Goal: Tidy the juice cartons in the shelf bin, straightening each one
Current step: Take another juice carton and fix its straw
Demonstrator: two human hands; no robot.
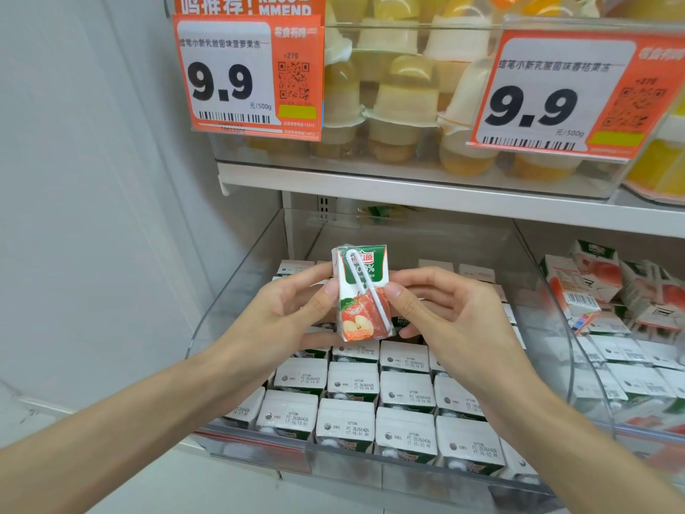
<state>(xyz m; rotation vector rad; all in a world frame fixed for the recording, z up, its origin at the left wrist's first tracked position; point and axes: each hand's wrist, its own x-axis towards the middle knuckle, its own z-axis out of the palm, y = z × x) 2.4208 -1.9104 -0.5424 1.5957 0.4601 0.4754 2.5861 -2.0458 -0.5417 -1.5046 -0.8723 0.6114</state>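
An apple juice carton point(356, 323) is held nearly upright at the centre of the frame, above the clear shelf bin point(237, 291). The left hand point(287, 313) pinches its left edge between thumb and fingers, and the right hand point(446, 309) pinches its right edge the same way. Below, rows of cartons point(406, 387) stand packed in the bin, date-stamped tops up.

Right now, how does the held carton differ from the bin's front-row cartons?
Held carton is lifted, gripped by left hand and right hand; front-row cartons stand packed in the bin. Held carton shows apple print and straw; front-row cartons show only white date-stamped tops. Both: small boxes.
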